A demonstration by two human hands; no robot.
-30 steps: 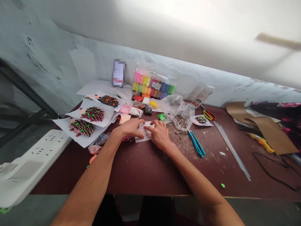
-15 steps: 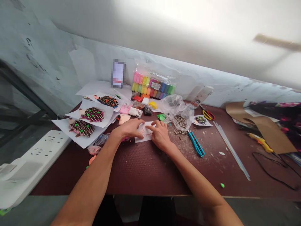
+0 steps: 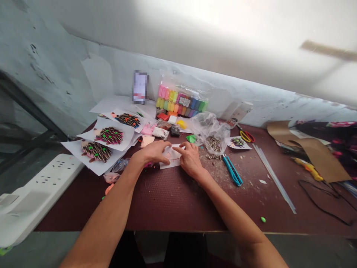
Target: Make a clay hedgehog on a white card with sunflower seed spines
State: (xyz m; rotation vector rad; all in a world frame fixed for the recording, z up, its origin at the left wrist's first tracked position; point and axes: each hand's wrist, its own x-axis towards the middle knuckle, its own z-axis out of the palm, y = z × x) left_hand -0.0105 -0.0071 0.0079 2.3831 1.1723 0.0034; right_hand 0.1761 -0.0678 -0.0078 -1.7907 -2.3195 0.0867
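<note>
A small white sheet of paper [image 3: 173, 160] with faint reddish lines lies on the dark red table between my hands. Thumb and forefinger apart, my left hand [image 3: 153, 152] rests over the sheet's left side. My right hand [image 3: 190, 159] lies on its right side, the forefinger stretched out to the left across the paper. Neither hand has anything visible in its grasp. Close behind are packets of modelling clay in white [image 3: 160, 133], black [image 3: 175, 130] and green [image 3: 191, 138]. Striped sunflower seeds [image 3: 213, 144] sit in and beside a clear plastic bag to the right.
Seed-covered hedgehog pictures [image 3: 108, 135] are spread on paper at left, above a white power strip [image 3: 47, 186]. A blue utility knife [image 3: 232, 170], scissors [image 3: 247, 136], clear glue sticks [image 3: 275, 178] and a yellow glue gun [image 3: 309, 168] lie at right. A clay set [image 3: 181, 101] leans against the wall.
</note>
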